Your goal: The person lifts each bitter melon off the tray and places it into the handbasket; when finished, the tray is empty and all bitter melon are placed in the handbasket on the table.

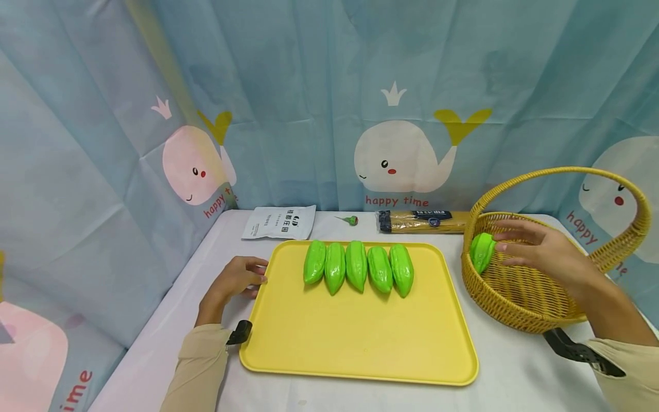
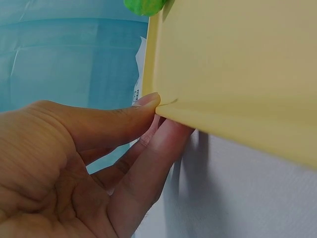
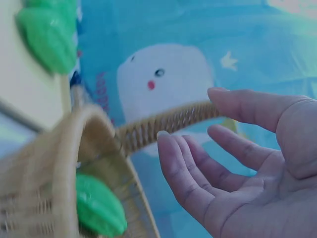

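Observation:
My left hand (image 2: pixel 74 148) pinches the left rim of the yellow tray (image 1: pixel 360 343), thumb on top and fingers beneath. Several glossy green star fruits (image 1: pixel 356 266), ridged and pointed, lie side by side in a row near the tray's far edge. One more green star fruit (image 1: pixel 482 252) is inside the wicker basket (image 1: pixel 520 315), against its left wall. Over the basket my right hand (image 1: pixel 553 254) hovers with fingers spread and loosely bent, holding nothing. In the right wrist view that star fruit (image 3: pixel 100 204) sits apart from the fingers.
Behind the tray lie a white printed pouch (image 1: pixel 280 222), a small green item with a pointed tip (image 1: pixel 352 220) and a clear pack of noodle-like sticks (image 1: pixel 437 222). The basket's tall handle (image 1: pixel 561 170) arches above it. A whale-print curtain (image 1: pixel 288 86) surrounds the table.

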Demonstrator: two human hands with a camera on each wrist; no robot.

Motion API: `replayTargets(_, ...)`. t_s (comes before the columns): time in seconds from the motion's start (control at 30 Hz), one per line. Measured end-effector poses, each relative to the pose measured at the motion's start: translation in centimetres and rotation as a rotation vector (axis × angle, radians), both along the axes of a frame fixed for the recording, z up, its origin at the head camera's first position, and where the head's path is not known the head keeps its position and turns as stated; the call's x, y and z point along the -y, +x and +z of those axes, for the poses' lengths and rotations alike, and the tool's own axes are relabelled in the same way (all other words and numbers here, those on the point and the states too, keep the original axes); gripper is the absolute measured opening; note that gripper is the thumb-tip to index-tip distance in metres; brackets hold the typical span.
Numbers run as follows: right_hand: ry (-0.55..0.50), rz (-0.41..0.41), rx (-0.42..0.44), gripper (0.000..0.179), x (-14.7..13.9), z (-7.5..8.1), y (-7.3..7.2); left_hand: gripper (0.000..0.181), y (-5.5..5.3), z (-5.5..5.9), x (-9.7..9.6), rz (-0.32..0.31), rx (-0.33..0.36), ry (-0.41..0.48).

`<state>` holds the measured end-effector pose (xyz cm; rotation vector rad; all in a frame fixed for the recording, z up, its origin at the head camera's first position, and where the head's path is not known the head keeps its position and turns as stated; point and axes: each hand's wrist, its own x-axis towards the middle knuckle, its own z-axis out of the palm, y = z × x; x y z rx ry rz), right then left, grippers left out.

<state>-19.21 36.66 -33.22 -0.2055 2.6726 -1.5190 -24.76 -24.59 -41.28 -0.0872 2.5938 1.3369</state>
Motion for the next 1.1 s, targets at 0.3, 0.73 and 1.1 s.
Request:
replayTargets(0.3, -0.060, 0.109, -0.068, 0.044, 3.8, 0.4, 0.9, 0.046, -0.1, 0.0, 0.0, -0.002, -0.002, 0.002)
replayTargets(0.73, -0.154, 0.214, 0.096, 0.061, 10.6, -2.6, -1.9, 0.046, -0.1, 0.0, 0.0, 0.008, 0.004, -0.007)
replayTargets(1.1, -0.068, 0.173, 0.152, 0.062, 13.5, -5.3, -4.0, 0.046, -0.1, -0.3, 0.1, 0.009, -0.004, -0.009)
